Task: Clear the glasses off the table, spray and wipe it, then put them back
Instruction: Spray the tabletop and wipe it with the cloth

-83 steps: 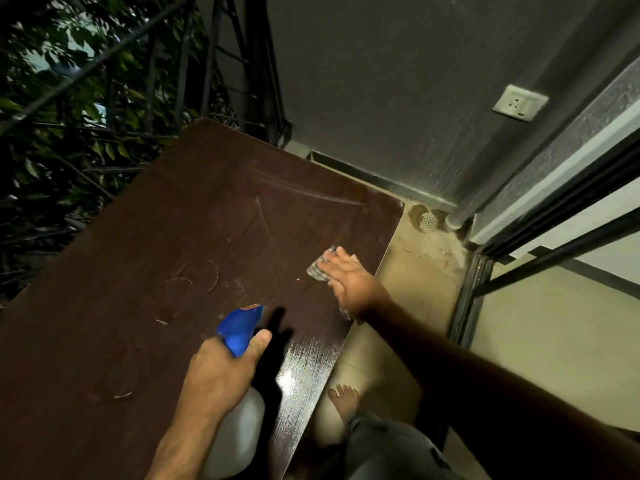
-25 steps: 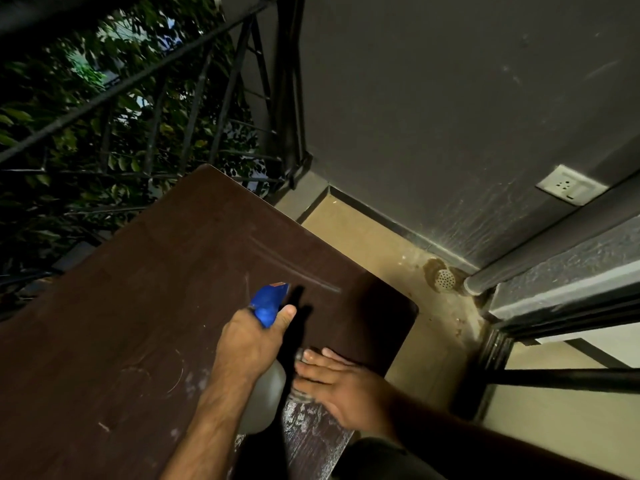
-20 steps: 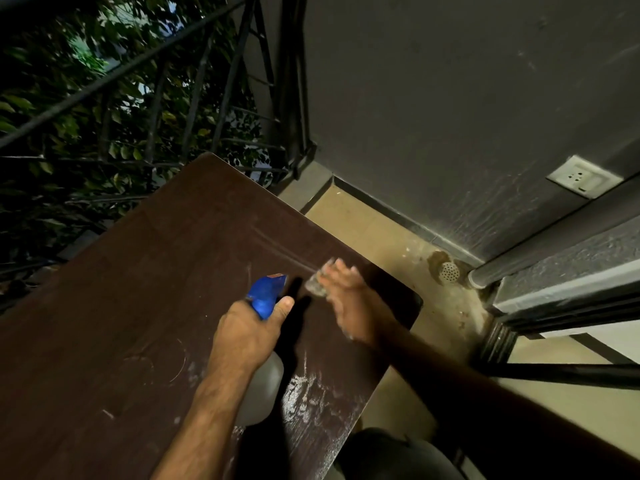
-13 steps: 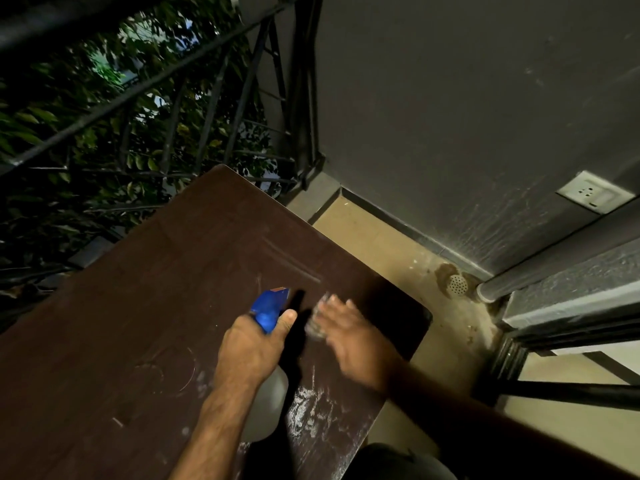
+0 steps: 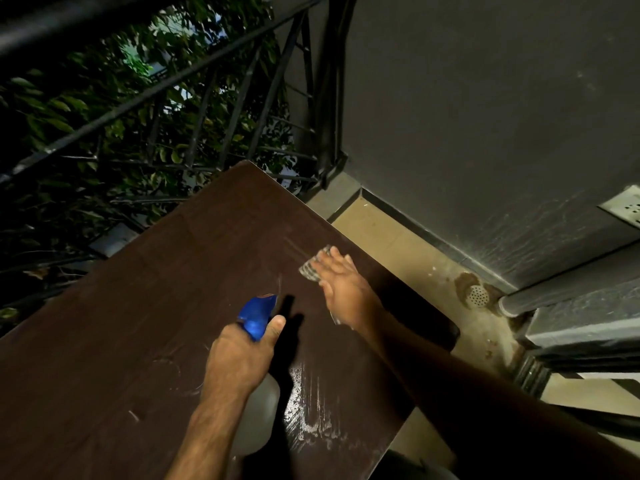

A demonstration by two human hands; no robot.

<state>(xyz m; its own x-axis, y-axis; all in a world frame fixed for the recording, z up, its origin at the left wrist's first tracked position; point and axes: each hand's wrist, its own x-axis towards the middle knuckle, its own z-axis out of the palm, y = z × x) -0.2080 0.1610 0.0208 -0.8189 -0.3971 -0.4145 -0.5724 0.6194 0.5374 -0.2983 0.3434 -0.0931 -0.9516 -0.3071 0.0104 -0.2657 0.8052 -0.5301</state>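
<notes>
A dark brown table (image 5: 145, 306) fills the lower left. My left hand (image 5: 239, 362) grips a spray bottle (image 5: 258, 410) with a blue nozzle (image 5: 258, 315) and a translucent body, held over the table's middle. My right hand (image 5: 341, 289) lies flat on a grey checked cloth (image 5: 311, 266), pressing it onto the tabletop near the far right edge. Wet streaks (image 5: 311, 403) shine near the front right edge. Faint ring marks (image 5: 169, 365) show left of my left hand. No glasses are in view.
A black metal railing (image 5: 194, 109) with leaves behind it runs along the table's far left side. A dark wall (image 5: 485, 116) with a socket (image 5: 623, 207) rises on the right. Beige floor (image 5: 398, 244) with a drain (image 5: 477, 296) lies beside the table.
My right hand has slid the cloth away from me, from beside the spray bottle out to the far right part of the table. The left hand keeps its hold on the bottle.
</notes>
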